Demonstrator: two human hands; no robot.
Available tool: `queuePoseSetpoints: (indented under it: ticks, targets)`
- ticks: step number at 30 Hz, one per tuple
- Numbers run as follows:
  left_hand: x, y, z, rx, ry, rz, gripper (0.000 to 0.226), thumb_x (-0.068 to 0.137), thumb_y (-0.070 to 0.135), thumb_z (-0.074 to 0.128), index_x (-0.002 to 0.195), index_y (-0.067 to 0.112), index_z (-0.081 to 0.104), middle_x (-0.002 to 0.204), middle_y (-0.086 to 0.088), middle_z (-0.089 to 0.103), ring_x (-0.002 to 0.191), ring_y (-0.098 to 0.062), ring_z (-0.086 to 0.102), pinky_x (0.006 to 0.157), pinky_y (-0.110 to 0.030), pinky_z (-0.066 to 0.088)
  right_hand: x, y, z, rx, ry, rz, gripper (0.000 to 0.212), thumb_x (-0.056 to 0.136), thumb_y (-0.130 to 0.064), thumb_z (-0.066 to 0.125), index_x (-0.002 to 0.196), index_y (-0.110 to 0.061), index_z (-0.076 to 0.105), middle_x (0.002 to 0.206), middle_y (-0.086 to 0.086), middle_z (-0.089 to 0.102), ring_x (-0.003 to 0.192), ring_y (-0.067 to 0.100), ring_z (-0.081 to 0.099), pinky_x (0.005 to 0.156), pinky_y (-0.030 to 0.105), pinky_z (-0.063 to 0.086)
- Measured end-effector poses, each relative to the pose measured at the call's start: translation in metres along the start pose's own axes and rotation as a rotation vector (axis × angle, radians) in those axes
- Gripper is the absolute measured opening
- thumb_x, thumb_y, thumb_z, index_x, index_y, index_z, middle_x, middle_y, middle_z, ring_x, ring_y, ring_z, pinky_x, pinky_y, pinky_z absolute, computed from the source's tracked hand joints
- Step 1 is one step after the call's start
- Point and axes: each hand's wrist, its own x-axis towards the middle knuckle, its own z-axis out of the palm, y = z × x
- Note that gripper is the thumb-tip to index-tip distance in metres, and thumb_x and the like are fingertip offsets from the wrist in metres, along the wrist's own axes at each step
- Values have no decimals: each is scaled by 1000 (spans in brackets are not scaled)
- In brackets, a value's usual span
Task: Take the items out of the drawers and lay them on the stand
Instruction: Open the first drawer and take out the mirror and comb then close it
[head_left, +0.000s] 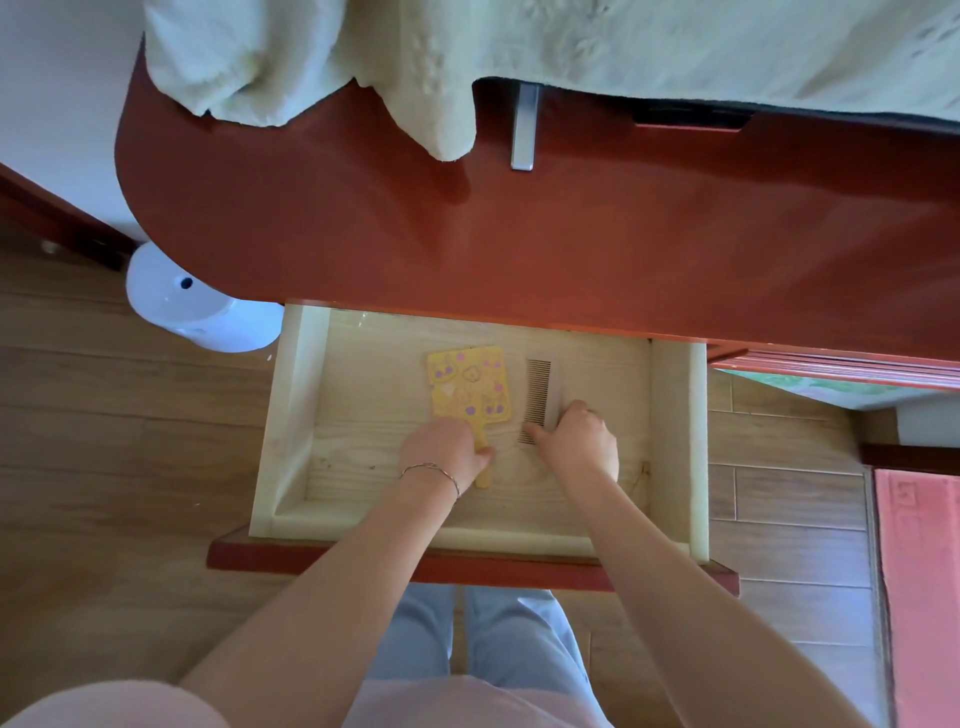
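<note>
A pale wooden drawer (296, 415) with a red front is pulled out below the glossy red stand (519, 234). On the drawer floor lie a yellow hand mirror (467, 382) with cartoon stickers and, to its right, a grey comb (540, 389). My left hand (447, 452), with a thin bracelet at the wrist, grips the mirror's handle at its near end. My right hand (576, 441) pinches the near end of the comb, fingers curled over it. Both items still touch the drawer floor.
A pale green towel (441, 67) hangs over the stand's far edge, beside a metal handle (523, 130). A white round bin (197, 306) stands on the wooden floor at left. A pink mat (919, 571) lies at right, under a red-edged shelf (831, 369).
</note>
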Motion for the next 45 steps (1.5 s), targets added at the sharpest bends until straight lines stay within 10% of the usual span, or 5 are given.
queuePoseSetpoints:
  ticks: [8,14,20,34,45]
  targets:
    - [1,-1,5,-4,27,8,31,90,39,44,89,10,56,106,-7,58,88,-27,58,64,-29,40,2,-1,0,101,-33,-16,42,83,-40,65,106,-8,51,100,8,60,93,29,60,65,31,45]
    - [-1,-6,4,-66,29,-54,25,87,36,48,80,13,49,73,-1,54,70,-24,52,59,-28,40,-3,5,-3,291,-60,-42,18,89,-30,57,93,-13,54,83,-1,57,71,17,54,54,25,38]
    - [-2,-14,5,-229,31,-93,52,82,36,53,122,6,43,64,2,51,69,-23,55,58,-28,43,-4,12,-5,464,-76,-12,13,87,-29,60,89,-16,57,87,4,66,77,22,66,64,33,55]
    - [-27,-35,-4,-992,-157,96,24,86,24,62,62,21,63,50,7,58,47,-8,46,50,-16,36,-26,26,-20,729,-97,31,10,88,-21,62,84,-12,62,81,1,68,68,16,68,71,33,59]
    - [-60,-52,-29,-1008,-307,189,6,86,15,62,87,16,68,73,0,63,56,-6,55,51,-15,42,-60,43,-57,806,-85,-94,6,85,-16,63,82,-15,68,70,2,69,45,6,59,53,17,48]
